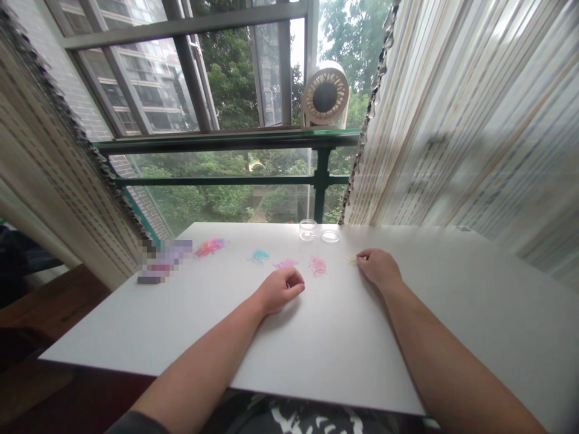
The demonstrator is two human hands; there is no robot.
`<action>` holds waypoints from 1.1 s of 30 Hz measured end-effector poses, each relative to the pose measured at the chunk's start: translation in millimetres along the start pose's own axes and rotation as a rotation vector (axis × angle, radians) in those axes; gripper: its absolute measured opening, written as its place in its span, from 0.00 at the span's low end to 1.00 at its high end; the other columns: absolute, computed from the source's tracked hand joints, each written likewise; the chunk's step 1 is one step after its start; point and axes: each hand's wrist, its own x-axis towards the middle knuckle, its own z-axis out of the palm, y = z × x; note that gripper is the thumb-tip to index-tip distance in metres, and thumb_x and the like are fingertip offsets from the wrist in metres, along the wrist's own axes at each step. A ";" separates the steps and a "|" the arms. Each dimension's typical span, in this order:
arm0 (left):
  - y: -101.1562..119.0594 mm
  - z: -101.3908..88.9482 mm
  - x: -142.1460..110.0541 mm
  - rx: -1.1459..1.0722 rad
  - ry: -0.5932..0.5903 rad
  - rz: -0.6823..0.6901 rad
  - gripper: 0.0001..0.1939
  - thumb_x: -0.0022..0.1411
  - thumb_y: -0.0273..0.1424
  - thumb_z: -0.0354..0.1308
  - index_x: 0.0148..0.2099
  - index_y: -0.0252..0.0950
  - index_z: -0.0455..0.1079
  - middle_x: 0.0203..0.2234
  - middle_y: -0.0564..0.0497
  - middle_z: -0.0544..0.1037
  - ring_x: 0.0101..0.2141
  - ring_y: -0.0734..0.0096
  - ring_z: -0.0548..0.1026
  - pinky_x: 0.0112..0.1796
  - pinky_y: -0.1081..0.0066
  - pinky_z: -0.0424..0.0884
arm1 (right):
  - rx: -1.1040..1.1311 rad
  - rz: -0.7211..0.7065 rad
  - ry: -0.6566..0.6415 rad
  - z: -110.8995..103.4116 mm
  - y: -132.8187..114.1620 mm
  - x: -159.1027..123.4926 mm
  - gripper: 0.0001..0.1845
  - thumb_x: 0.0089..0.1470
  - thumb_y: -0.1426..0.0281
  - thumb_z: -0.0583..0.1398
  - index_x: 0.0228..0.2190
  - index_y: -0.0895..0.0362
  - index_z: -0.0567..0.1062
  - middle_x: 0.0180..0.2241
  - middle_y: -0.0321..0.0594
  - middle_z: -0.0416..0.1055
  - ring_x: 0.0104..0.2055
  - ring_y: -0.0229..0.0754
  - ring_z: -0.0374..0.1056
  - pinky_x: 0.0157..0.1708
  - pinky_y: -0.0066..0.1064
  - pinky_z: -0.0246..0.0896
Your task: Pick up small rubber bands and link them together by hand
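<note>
Small heaps of thin, loop-like coloured pieces lie on the white table (203, 325). My left hand (281, 290) hovers low over the table, its fingers curled toward the thumb; what they hold, if anything, is too small to make out. Just beyond it are a lilac-pink heap (286, 264) and a pink heap (318, 266). Further to the right, my right hand (379, 268) rests with pinched fingertips at a few pale yellow pieces (351, 261). Whether one is between the fingers is hidden. A turquoise heap (259, 257) is left of the lilac-pink one.
A clear round jar (307, 230) and a clear round lid (330, 237) stand near the far edge. A mixed multicoloured heap (210, 247) lies at the left, beside a blurred purple item (165, 262). Beyond are a green railing (226, 144), a white fan (326, 96) and curtains (452, 120).
</note>
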 end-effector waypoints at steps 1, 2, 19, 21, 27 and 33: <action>-0.3 -0.2 0.1 0.000 0.002 0.001 0.08 0.53 0.33 0.53 0.32 0.34 0.68 0.23 0.53 0.70 0.25 0.76 0.65 0.27 0.75 0.61 | 0.007 0.006 0.001 0.1 0.6 0.3 0.14 0.47 0.68 0.54 0.31 0.56 0.79 0.32 0.45 0.76 0.35 0.46 0.69 0.32 0.31 0.59; -0.6 -0.4 0.2 0.001 0.003 0.001 0.08 0.53 0.33 0.53 0.32 0.34 0.68 0.23 0.53 0.70 0.25 0.76 0.65 0.27 0.75 0.61 | 0.012 0.013 0.005 0.1 1.4 0.6 0.14 0.47 0.69 0.54 0.32 0.56 0.79 0.33 0.45 0.76 0.35 0.47 0.69 0.33 0.31 0.59; -52.6 -80.9 -8.9 0.355 0.261 -0.268 0.12 0.54 0.37 0.51 0.36 0.36 0.70 0.30 0.50 0.75 0.31 0.70 0.71 0.34 0.72 0.65 | 0.512 -0.460 -0.270 1.2 -56.4 -39.1 0.13 0.51 0.64 0.52 0.29 0.58 0.74 0.21 0.37 0.69 0.24 0.38 0.62 0.25 0.27 0.54; -70.0 -98.1 -16.6 0.428 0.337 -0.399 0.14 0.53 0.37 0.52 0.38 0.35 0.70 0.36 0.46 0.75 0.36 0.66 0.71 0.38 0.70 0.65 | 0.536 -0.532 -0.366 0.2 -66.4 -47.5 0.13 0.51 0.65 0.52 0.27 0.58 0.73 0.21 0.36 0.68 0.24 0.37 0.61 0.25 0.27 0.54; -104.0 -115.9 -28.3 0.635 0.422 -0.716 0.28 0.50 0.45 0.53 0.50 0.34 0.65 0.50 0.38 0.66 0.51 0.50 0.63 0.50 0.60 0.58 | 0.534 -0.555 -0.465 -0.9 -73.3 -52.4 0.11 0.51 0.66 0.52 0.25 0.58 0.72 0.21 0.35 0.66 0.24 0.37 0.59 0.26 0.27 0.53; -109.6 -113.2 -15.7 0.680 0.473 -0.819 0.32 0.51 0.48 0.50 0.56 0.38 0.60 0.56 0.42 0.59 0.54 0.48 0.59 0.51 0.57 0.58 | 0.509 -0.558 -0.497 1.0 -73.7 -52.0 0.12 0.51 0.65 0.53 0.26 0.59 0.72 0.21 0.36 0.66 0.24 0.37 0.59 0.26 0.27 0.52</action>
